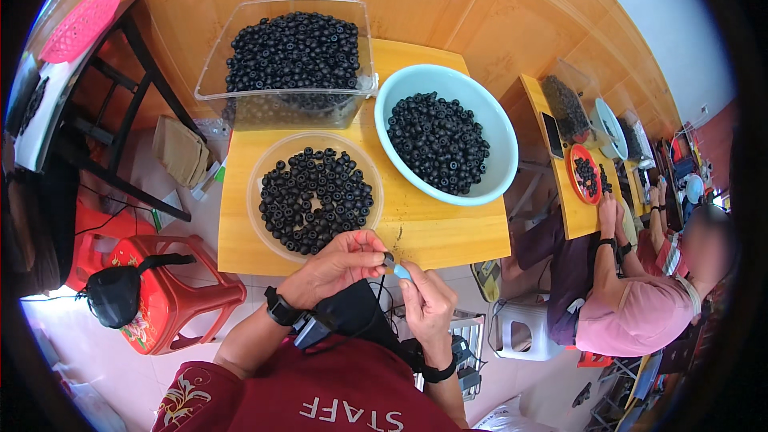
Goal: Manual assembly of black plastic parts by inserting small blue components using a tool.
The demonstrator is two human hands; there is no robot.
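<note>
Close in front of my chest, my left hand pinches a small black round piece between thumb and fingertips. My right hand grips a small tool with a light blue handle. Its tip meets the black piece, and too little of it shows to name its kind. Just beyond my left hand stands a clear round tub, holding many black ring-like pieces with holes in their middles. A light blue basin with more such pieces sits to its right.
Behind the round tub, a clear rectangular bin heaped with black pieces stands on the wooden table. A red stool carrying a black bag is at left. On the right, a person works at another table.
</note>
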